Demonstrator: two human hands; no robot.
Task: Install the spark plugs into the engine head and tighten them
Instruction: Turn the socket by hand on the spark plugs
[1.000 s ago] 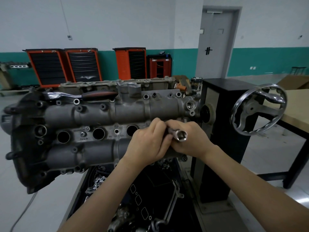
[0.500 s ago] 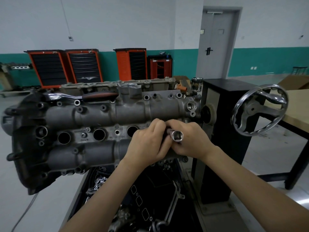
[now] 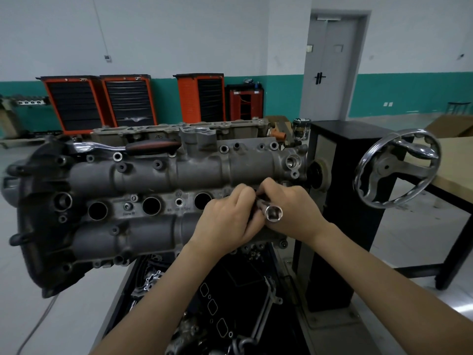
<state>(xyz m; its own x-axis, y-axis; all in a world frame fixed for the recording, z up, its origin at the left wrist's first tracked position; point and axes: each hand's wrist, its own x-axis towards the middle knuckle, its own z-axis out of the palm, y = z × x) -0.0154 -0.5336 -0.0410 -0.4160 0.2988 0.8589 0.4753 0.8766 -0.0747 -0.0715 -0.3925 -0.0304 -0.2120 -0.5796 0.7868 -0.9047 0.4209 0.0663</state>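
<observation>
The grey engine head (image 3: 143, 175) hangs on a stand, its top face turned toward me. Three dark spark plug holes (image 3: 151, 205) show in a row along its middle; the rightmost spot is hidden behind my hands. A chrome socket (image 3: 273, 213) points its open hex end at me. My right hand (image 3: 294, 211) grips the socket shaft. My left hand (image 3: 227, 221) curls round it from the left, fingers touching the right hand. No spark plug is visible. A ratchet with a red-black handle (image 3: 151, 146) lies on top of the head.
A chrome handwheel (image 3: 396, 167) sticks out from the black stand column (image 3: 340, 201) at right. A wooden table (image 3: 458, 165) stands further right. Below the head a black tray (image 3: 230, 303) holds gaskets and loose parts. Orange tool cabinets (image 3: 122, 101) line the far wall.
Both hands stay together at the right end of the head. The socket has tipped slightly, its open end sitting a little lower and further right.
</observation>
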